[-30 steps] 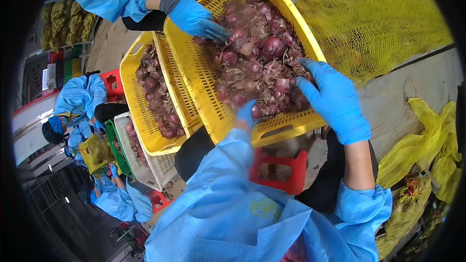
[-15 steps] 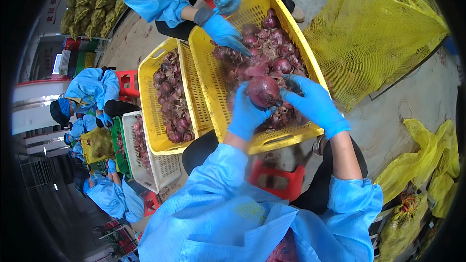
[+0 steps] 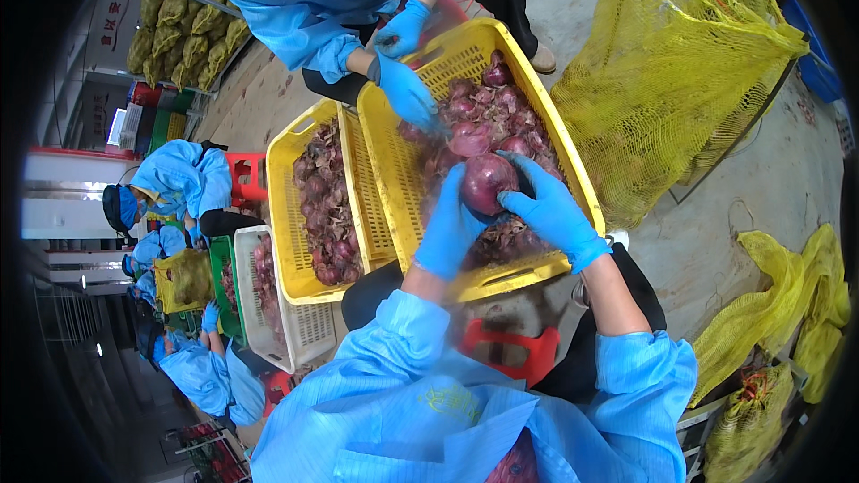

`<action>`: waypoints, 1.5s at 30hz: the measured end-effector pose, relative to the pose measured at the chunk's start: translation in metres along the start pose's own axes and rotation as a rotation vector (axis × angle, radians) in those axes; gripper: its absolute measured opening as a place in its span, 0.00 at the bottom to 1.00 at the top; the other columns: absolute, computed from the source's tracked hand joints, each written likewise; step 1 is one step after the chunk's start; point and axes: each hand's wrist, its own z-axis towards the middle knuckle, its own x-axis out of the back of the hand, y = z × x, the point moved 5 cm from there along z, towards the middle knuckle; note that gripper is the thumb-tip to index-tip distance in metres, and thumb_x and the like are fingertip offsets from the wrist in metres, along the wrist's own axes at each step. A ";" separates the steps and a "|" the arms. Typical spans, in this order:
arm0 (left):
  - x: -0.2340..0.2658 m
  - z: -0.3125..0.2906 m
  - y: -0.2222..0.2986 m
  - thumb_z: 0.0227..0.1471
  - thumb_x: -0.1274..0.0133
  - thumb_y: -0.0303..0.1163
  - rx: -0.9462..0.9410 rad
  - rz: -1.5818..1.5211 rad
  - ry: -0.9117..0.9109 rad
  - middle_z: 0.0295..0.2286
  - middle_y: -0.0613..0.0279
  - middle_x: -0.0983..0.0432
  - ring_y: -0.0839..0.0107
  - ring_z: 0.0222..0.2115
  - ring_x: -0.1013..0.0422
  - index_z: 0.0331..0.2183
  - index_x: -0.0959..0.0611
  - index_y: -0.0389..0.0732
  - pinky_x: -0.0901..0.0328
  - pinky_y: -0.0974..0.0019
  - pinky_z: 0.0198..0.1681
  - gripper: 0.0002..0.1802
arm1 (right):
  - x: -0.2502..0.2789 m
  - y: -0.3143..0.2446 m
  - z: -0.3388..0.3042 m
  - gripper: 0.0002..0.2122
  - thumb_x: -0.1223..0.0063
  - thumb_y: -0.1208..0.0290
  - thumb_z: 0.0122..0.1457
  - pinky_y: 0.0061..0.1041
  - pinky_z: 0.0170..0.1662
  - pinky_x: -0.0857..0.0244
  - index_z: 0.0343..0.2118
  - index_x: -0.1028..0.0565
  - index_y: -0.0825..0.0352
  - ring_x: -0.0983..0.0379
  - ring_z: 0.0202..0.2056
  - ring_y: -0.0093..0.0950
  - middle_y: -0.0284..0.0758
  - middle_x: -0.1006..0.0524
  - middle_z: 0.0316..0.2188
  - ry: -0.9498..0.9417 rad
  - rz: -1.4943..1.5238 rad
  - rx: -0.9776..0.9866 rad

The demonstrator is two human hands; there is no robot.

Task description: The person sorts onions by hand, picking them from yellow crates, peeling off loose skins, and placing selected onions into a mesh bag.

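A large red onion (image 3: 488, 182) is held between my two blue-gloved hands, over the near part of a yellow plastic crate (image 3: 386, 161). My left hand (image 3: 447, 231) grips its left side. On the right, my right hand (image 3: 557, 215) has its fingers curled around the onion, thumb on the near side. Under them lie many red onions (image 3: 514, 100) with loose dry skins. Across the crate, a co-worker's gloved hand (image 3: 407, 94) reaches in over the left rim, and that person's other hand (image 3: 403, 31) is by the far corner.
Left of my crate stand another yellow crate (image 3: 277, 192) with red onions, a white crate (image 3: 284, 326) and a green crate (image 3: 224, 291). A yellow mesh bag (image 3: 644, 98) hangs on a frame at right. Red stools (image 3: 514, 353) and seated co-workers (image 3: 183, 181) are around.
My fingers have shifted around the onion, turning it, and my right hand now wraps it more closely. The co-worker's reaching hand has drawn back left a little. The view has shifted slightly.
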 end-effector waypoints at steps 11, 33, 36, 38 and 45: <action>-0.026 -0.004 0.010 0.59 0.51 0.54 0.023 -0.063 -0.056 0.53 0.53 0.31 0.58 0.50 0.30 0.57 0.33 0.43 0.30 0.53 0.49 0.32 | 0.007 -0.016 -0.005 0.32 0.41 0.62 0.58 0.28 0.58 0.39 0.63 0.40 0.67 0.34 0.55 0.27 0.40 0.29 0.54 0.005 0.489 -0.294; 0.037 0.001 0.007 0.45 0.38 0.44 0.044 2.085 0.089 0.41 0.46 0.22 0.51 0.42 0.25 0.48 0.22 0.38 0.31 0.55 0.46 0.30 | 0.037 -0.028 -0.011 0.36 0.36 0.65 0.52 0.28 0.54 0.34 0.61 0.40 0.71 0.31 0.51 0.29 0.40 0.30 0.53 0.260 0.443 -0.056; 0.017 -0.001 0.027 0.49 0.42 0.46 -0.124 1.847 0.100 0.44 0.43 0.24 0.52 0.44 0.26 0.53 0.24 0.39 0.30 0.56 0.45 0.32 | 0.044 -0.028 -0.014 0.39 0.33 0.65 0.48 0.30 0.55 0.35 0.61 0.41 0.72 0.31 0.52 0.32 0.43 0.30 0.52 0.373 0.185 -0.029; -0.015 0.016 0.020 0.54 0.44 0.39 -0.161 0.885 0.010 0.46 0.51 0.24 0.58 0.44 0.25 0.58 0.30 0.41 0.30 0.60 0.45 0.32 | 0.056 -0.037 -0.022 0.41 0.32 0.65 0.46 0.32 0.57 0.38 0.62 0.41 0.71 0.34 0.56 0.41 0.52 0.33 0.54 0.542 -0.275 0.057; -0.087 0.083 0.014 0.55 0.43 0.42 0.064 -0.014 -0.114 0.51 0.51 0.30 0.55 0.47 0.28 0.55 0.31 0.39 0.30 0.49 0.51 0.30 | 0.068 -0.058 -0.023 0.35 0.39 0.68 0.55 0.32 0.56 0.37 0.63 0.42 0.70 0.31 0.53 0.37 0.49 0.35 0.58 0.569 0.132 0.221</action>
